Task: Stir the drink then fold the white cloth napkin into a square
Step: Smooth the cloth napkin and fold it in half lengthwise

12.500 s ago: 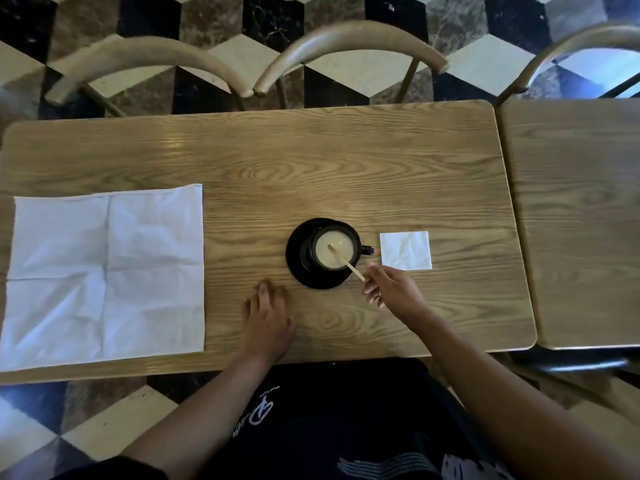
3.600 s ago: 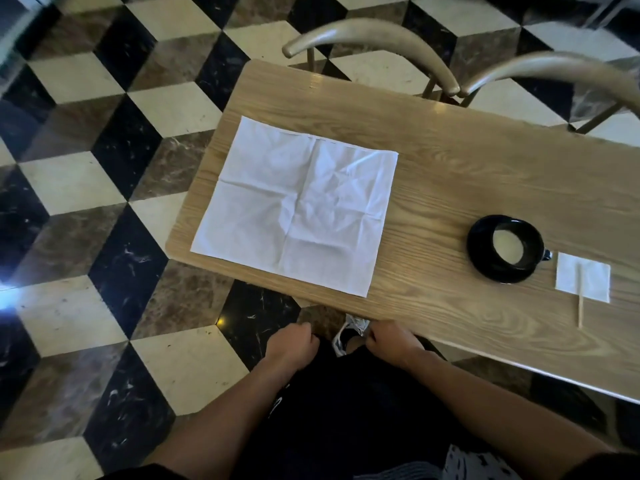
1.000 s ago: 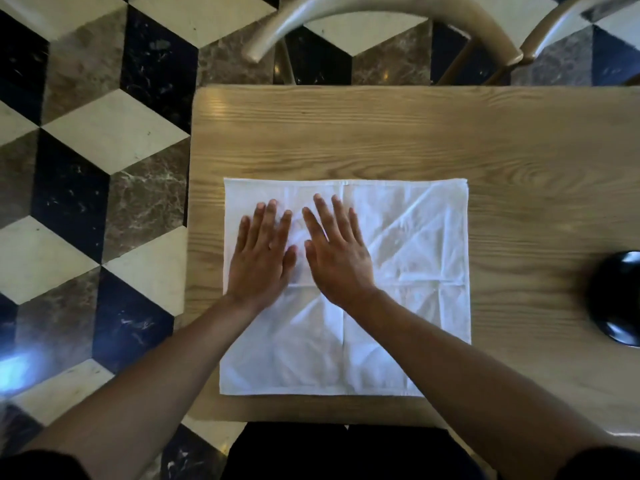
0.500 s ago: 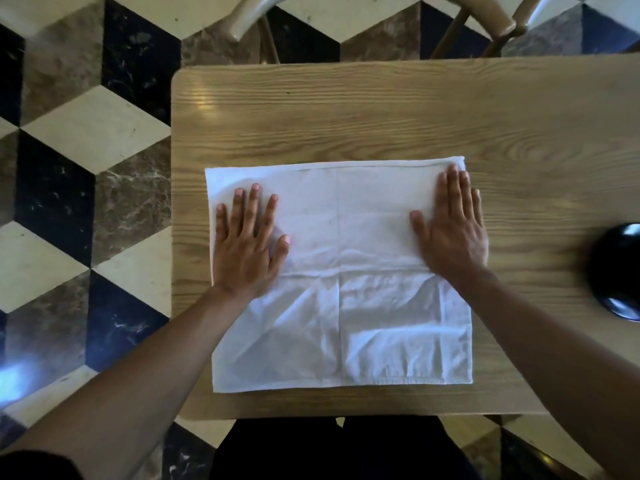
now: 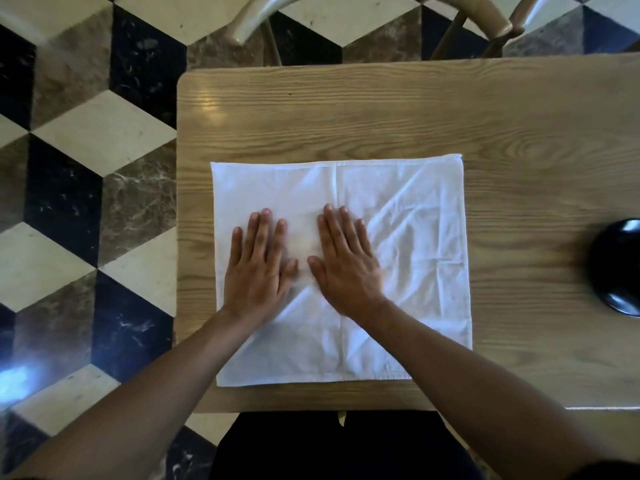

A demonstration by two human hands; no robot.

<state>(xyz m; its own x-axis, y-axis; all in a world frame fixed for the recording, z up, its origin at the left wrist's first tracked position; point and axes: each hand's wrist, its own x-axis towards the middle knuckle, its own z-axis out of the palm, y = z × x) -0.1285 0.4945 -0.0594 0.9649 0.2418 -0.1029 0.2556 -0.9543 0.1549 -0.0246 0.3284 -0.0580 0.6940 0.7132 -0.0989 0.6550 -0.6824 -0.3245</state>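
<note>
The right hand [image 5: 346, 265] had swept back beside the left hand [image 5: 258, 268], both flat and grasping nothing, smoothing the unfolded white cloth napkin [image 5: 415, 237] before folding.

White napkin [image 5: 415, 237] unfolded, creased, flat; saucer [image 5: 620, 268] right

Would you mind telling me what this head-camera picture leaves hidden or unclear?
- Black saucer: cut off by the right edge, so cup and drink are out of view.
- White napkin: its middle is covered by the left hand and right hand; its near right corner lies under the right forearm.
- Chairs: cropped by the top edge.
</note>
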